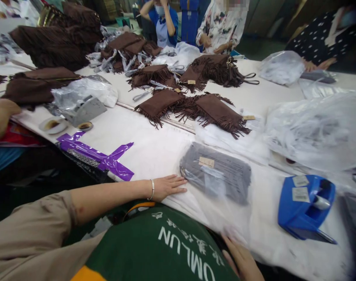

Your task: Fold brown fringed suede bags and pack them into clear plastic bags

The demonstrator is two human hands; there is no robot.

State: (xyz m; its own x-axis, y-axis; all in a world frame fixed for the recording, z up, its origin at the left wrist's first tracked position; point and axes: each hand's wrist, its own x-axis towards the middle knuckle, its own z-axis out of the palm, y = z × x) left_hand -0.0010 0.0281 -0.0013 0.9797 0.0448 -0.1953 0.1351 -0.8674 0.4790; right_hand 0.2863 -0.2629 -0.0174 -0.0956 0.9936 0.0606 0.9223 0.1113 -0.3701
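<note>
My left hand (168,186) lies flat on the white table (154,144) with its fingers stretched out, the fingertips touching the left edge of a clear plastic bag (217,173) that holds a grey-looking fringed bag with a paper tag. My right hand (241,260) is low at the table's near edge, fingers partly curled against the bag's lower corner and smeared by motion. A silver bracelet sits on my left wrist.
A blue tape dispenser (306,205) stands right of the bagged piece. Brown fringed bags (195,107) lie mid-table, with more heaped at the back left. Clear plastic bags (318,128) pile at the right. Purple tape strips (96,154) mark the left edge. Other people work along the far side.
</note>
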